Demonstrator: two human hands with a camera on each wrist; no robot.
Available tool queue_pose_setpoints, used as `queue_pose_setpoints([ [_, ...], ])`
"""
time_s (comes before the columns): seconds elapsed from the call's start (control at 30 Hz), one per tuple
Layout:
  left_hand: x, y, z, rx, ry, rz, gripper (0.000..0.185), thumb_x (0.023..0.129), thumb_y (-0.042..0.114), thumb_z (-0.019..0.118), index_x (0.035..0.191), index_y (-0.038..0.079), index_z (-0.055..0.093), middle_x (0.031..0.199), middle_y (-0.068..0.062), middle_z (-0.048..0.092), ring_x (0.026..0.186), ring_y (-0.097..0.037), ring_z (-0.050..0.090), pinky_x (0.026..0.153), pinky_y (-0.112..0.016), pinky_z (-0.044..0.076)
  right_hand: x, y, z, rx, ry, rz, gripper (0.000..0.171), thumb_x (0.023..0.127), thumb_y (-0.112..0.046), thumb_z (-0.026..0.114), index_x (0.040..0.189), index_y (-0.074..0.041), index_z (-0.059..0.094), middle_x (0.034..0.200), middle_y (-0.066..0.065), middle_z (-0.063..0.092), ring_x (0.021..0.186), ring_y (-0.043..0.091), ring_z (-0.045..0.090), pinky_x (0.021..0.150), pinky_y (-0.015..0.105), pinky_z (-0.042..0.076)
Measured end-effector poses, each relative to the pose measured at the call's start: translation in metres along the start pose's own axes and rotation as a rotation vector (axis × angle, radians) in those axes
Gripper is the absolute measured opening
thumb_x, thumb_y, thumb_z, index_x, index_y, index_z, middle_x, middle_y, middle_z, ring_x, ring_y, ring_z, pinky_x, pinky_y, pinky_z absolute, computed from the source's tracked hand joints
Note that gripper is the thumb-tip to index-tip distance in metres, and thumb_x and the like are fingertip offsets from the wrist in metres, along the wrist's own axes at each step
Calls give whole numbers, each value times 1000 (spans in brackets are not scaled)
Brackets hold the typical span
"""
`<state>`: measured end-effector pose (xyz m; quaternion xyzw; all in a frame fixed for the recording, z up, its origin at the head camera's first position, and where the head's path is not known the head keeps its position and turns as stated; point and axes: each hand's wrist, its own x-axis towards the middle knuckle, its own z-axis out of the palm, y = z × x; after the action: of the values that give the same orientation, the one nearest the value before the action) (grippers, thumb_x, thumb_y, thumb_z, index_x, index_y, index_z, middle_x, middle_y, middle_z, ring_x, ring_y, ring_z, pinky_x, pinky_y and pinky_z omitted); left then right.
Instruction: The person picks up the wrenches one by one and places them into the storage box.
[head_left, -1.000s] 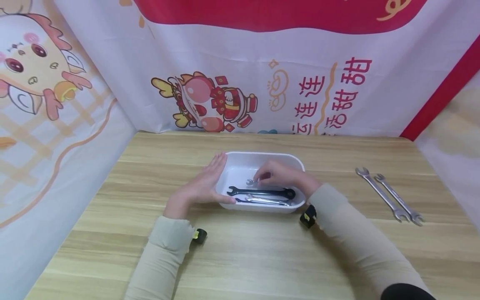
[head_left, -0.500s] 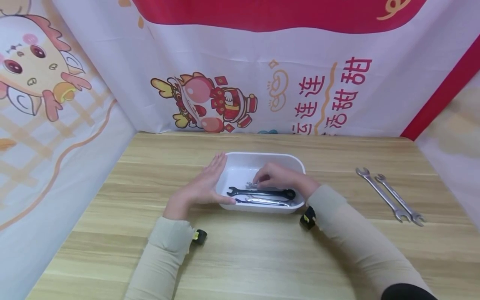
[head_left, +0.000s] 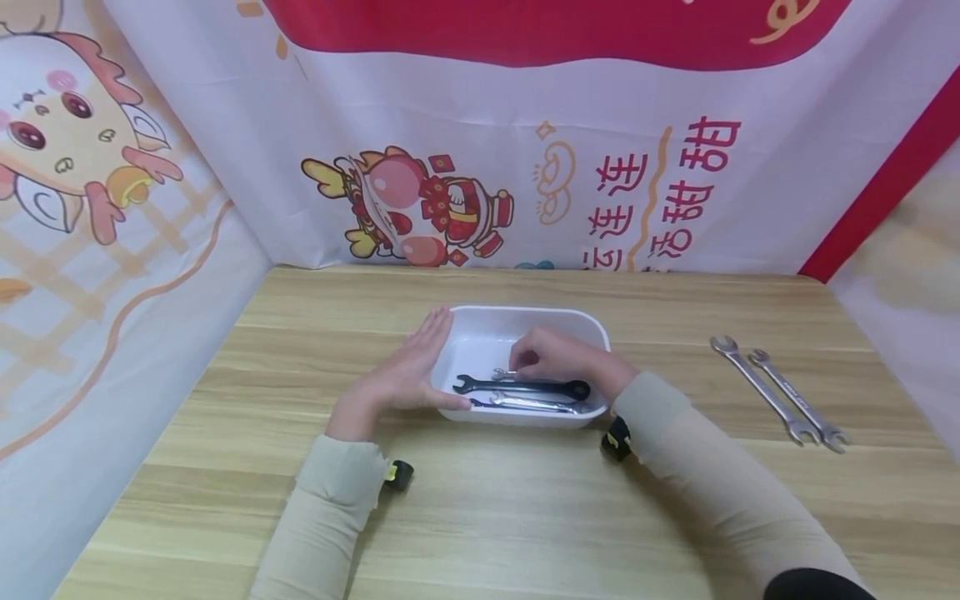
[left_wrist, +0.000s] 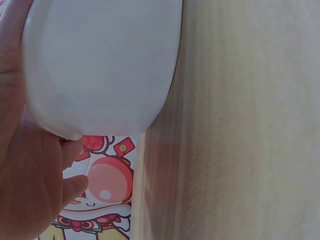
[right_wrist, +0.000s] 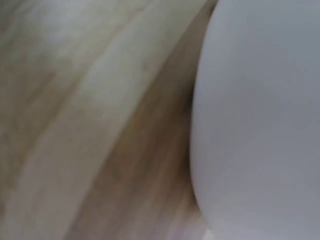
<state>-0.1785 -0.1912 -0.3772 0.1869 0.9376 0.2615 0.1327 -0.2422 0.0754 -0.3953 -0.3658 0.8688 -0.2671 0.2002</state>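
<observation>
Left hand [head_left: 397,375] flat, fingers straight against white tray [head_left: 480,332]; right hand [head_left: 558,358] grip pinches small silver wrench [head_left: 501,373] inside.

Both arms wear long, close-fitting sleeves of pale beige knit, the left sleeve [head_left: 322,508] and the right sleeve [head_left: 712,475] each ending in a soft cuff at the wrist. At the near right corner of the head view a dark, almost black layer [head_left: 817,585] shows over the right upper arm. A small black device with a yellow mark sits under each wrist, the left wrist camera [head_left: 399,474] and the right wrist camera [head_left: 617,438]. The hands are bare.
</observation>
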Motion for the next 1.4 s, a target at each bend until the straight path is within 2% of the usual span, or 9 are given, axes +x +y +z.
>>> queue_pose_setpoints([
  [0.27, 0, 0, 0, -5, 2, 2, 135, 70, 60, 83, 160, 17, -6, 167, 3, -16, 156, -21, -13, 126, -54, 5, -1, 0, 1, -27, 11, 16, 7, 91, -20, 71, 96, -22, 74, 88, -9, 70, 84, 7, 63, 83, 26, 55],
  [0.77, 0, -1, 1, 11, 2, 5, 136, 68, 65, 81, 160, 16, -6, 167, 3, -15, 156, -22, -12, 126, -54, 7, -8, 0, -4, -80, 1, 19, 10, 89, -20, 73, 99, -20, 74, 88, -9, 69, 83, 7, 62, 81, 27, 54],
  [1.1, 1, -1, 3, 8, 11, 4, 136, 68, 63, 83, 161, 17, -5, 168, 2, -13, 156, -21, -11, 125, -56, 7, -25, -1, -14, -72, 1, -13, 17, 91, -25, 72, 106, -19, 74, 88, -9, 68, 83, 7, 61, 79, 26, 54],
  [1.4, 1, -2, 2, 25, 6, 13, 137, 67, 68, 80, 160, 17, -6, 167, 4, -15, 156, -23, -11, 125, -54, 8, -49, -5, -27, -57, 85, -79, 19, 92, -20, 71, 109, -12, 73, 91, -6, 68, 85, 9, 61, 79, 29, 54],
])
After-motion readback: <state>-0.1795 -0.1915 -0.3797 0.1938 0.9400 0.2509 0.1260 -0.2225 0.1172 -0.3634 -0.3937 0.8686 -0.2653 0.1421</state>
